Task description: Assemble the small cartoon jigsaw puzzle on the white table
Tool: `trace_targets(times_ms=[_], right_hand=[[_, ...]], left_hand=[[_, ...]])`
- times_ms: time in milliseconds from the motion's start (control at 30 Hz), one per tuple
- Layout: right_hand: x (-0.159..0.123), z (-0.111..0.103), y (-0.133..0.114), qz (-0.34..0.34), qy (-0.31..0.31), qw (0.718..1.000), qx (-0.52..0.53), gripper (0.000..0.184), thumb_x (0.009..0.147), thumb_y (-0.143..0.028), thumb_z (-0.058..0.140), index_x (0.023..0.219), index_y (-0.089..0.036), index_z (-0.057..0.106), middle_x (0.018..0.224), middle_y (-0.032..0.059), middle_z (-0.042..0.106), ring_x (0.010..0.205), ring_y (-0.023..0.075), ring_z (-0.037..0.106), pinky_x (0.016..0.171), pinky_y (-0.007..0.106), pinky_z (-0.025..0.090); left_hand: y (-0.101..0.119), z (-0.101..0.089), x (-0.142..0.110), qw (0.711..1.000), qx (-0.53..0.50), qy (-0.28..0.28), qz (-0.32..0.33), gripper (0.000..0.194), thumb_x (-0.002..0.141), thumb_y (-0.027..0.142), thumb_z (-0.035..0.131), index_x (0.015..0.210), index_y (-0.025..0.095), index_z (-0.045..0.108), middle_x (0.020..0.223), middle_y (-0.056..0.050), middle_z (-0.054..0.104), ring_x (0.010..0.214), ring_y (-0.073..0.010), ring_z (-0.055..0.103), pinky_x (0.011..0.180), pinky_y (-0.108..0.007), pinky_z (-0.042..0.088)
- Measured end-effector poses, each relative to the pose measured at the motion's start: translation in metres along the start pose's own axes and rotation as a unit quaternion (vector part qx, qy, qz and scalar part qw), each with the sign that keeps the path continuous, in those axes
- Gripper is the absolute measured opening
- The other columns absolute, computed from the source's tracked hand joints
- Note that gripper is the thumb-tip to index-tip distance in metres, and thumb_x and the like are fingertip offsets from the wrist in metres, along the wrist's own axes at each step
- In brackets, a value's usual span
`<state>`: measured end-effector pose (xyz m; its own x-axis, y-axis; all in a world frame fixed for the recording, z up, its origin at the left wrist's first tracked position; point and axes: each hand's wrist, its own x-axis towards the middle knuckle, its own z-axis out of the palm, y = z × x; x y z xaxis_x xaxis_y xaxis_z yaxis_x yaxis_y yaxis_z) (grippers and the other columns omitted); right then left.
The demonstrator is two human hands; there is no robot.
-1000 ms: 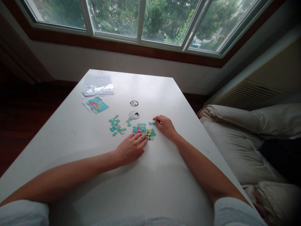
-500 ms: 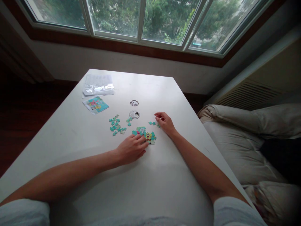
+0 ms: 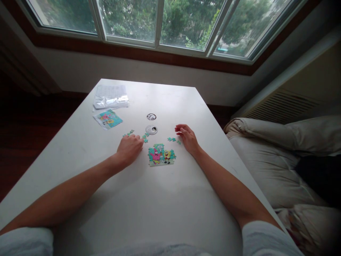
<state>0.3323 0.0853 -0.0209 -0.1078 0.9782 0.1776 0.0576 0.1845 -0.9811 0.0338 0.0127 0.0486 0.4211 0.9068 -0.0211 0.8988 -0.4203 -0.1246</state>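
Observation:
A partly joined jigsaw puzzle (image 3: pixel 161 155) with pink, yellow and teal cartoon figures lies flat on the white table. To its left, my left hand (image 3: pixel 130 147) rests over the heap of loose teal pieces with its fingers curled down; it covers most of them, and its fingertips are hidden. Some puzzle pieces (image 3: pixel 145 137) show just beyond those fingers. My right hand (image 3: pixel 187 138) is held to the right of the puzzle, fingers apart and nothing in them. A few loose pieces (image 3: pixel 172 139) lie beside it.
Two round inserts (image 3: pixel 151 129) are set in the tabletop beyond the puzzle. A picture card (image 3: pixel 108 118) in clear wrap lies at the left, with a clear plastic bag and papers (image 3: pixel 111 96) behind it. A pale padded seat (image 3: pixel 266 160) stands right of the table (image 3: pixel 128 213).
My left hand has moved left, off the puzzle and onto the loose pieces, uncovering the joined picture. My right hand has barely shifted and its fingers have spread slightly.

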Motion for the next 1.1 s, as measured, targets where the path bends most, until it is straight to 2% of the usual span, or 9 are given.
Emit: trace_targets(times_ms=[167, 333, 433, 667, 833, 1000, 1100], right_hand=[[0.0, -0.001, 0.002, -0.003, 0.002, 0.999, -0.041, 0.043, 0.093, -0.059, 0.049, 0.118, -0.025, 0.059, 0.117, 0.0077, 0.066, 0.11, 0.0208, 0.063, 0.09, 0.034, 0.053], [0.0, 0.0, 0.001, 0.01, 0.003, 1.0, -0.009, 0.04, 0.091, -0.056, 0.054, 0.116, -0.025, 0.061, 0.114, 0.0072, 0.067, 0.107, 0.0203, 0.063, 0.089, 0.034, 0.053], [-0.001, 0.0, -0.001, 0.013, 0.0, 1.0, 0.019, 0.038, 0.09, -0.054, 0.057, 0.113, -0.024, 0.062, 0.111, 0.0064, 0.068, 0.104, 0.0194, 0.064, 0.088, 0.033, 0.053], [-0.001, 0.001, -0.002, 0.019, -0.001, 1.0, 0.016, 0.04, 0.089, -0.056, 0.058, 0.112, -0.024, 0.062, 0.11, 0.0066, 0.068, 0.103, 0.0191, 0.064, 0.087, 0.032, 0.053], [-0.001, 0.001, -0.002, 0.013, -0.008, 1.0, 0.014, 0.04, 0.089, -0.057, 0.058, 0.113, -0.024, 0.062, 0.11, 0.0064, 0.068, 0.103, 0.0188, 0.064, 0.087, 0.031, 0.054], [-0.002, 0.0, 0.0, 0.012, -0.006, 1.0, -0.008, 0.044, 0.089, -0.061, 0.056, 0.114, -0.024, 0.062, 0.112, 0.0069, 0.068, 0.105, 0.0195, 0.064, 0.087, 0.032, 0.054], [-0.001, 0.0, -0.001, 0.017, -0.006, 1.0, 0.009, 0.042, 0.089, -0.058, 0.058, 0.113, -0.024, 0.063, 0.111, 0.0064, 0.068, 0.104, 0.0192, 0.064, 0.086, 0.031, 0.054]], left_hand=[[-0.009, -0.009, 0.003, 0.999, -0.021, -0.033, 0.012, 0.019, 0.096, 0.019, 0.051, 0.098, 0.018, 0.07, 0.1, -0.01, 0.072, 0.092, -0.0247, 0.068, 0.074, -0.031, 0.047], [-0.039, -0.021, 0.004, 0.999, -0.045, -0.025, -0.015, 0.014, 0.092, 0.027, 0.059, 0.098, 0.022, 0.071, 0.105, -0.007, 0.073, 0.099, -0.025, 0.067, 0.074, -0.03, 0.046], [-0.046, -0.019, 0.003, 0.998, -0.059, -0.037, -0.013, 0.014, 0.092, 0.031, 0.062, 0.099, 0.024, 0.072, 0.104, -0.006, 0.074, 0.097, -0.024, 0.068, 0.073, -0.028, 0.045], [-0.024, -0.006, 0.003, 0.999, -0.023, -0.041, 0.016, 0.012, 0.092, 0.026, 0.061, 0.094, 0.019, 0.07, 0.1, -0.011, 0.073, 0.095, -0.0271, 0.069, 0.075, -0.032, 0.047], [-0.019, -0.001, 0.005, 0.999, -0.026, -0.025, 0.015, 0.012, 0.093, 0.021, 0.055, 0.093, 0.019, 0.067, 0.099, -0.01, 0.072, 0.093, -0.0265, 0.068, 0.075, -0.033, 0.047], [-0.006, 0.008, 0.003, 1.0, -0.005, 0.022, -0.003, 0.016, 0.096, 0.023, 0.053, 0.099, 0.016, 0.066, 0.102, -0.013, 0.068, 0.096, -0.0297, 0.066, 0.076, -0.037, 0.047], [0.002, 0.012, 0.001, 0.999, 0.008, 0.031, 0.002, 0.017, 0.096, 0.013, 0.049, 0.099, 0.015, 0.065, 0.101, -0.013, 0.067, 0.095, -0.0284, 0.065, 0.077, -0.036, 0.047]])
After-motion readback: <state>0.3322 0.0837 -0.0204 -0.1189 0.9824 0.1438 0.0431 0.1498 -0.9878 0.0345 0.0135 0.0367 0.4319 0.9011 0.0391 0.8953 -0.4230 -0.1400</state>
